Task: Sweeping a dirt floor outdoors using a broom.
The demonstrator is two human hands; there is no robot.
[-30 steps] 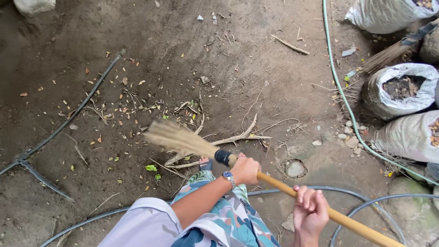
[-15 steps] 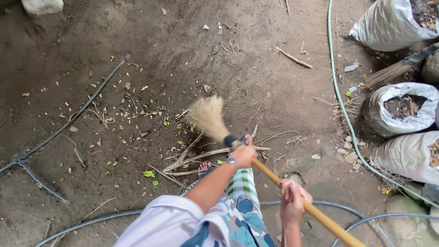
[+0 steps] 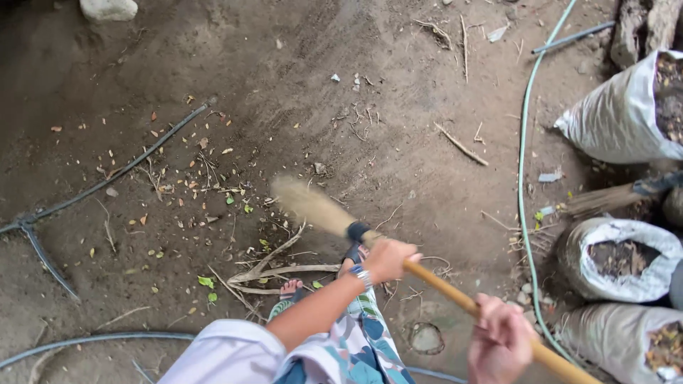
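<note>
Gripping the broom [image 3: 334,217], left hand [image 3: 388,258] ahead of right hand [image 3: 501,340].

Straw-headed broom [image 3: 341,220] with wooden handle, tilted, blurred

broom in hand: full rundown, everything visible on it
The broom has a long, yellowish wooden-looking handle, a dark collar near the head, and tan straw-like bristles, blurred in this frame. It lies slanted, head up-left over the dirt ground, handle running down-right out of view. The left hand, with a wristwatch, grips just behind the collar; the right hand grips further down. Whether the bristles touch the ground is unclear.
</note>
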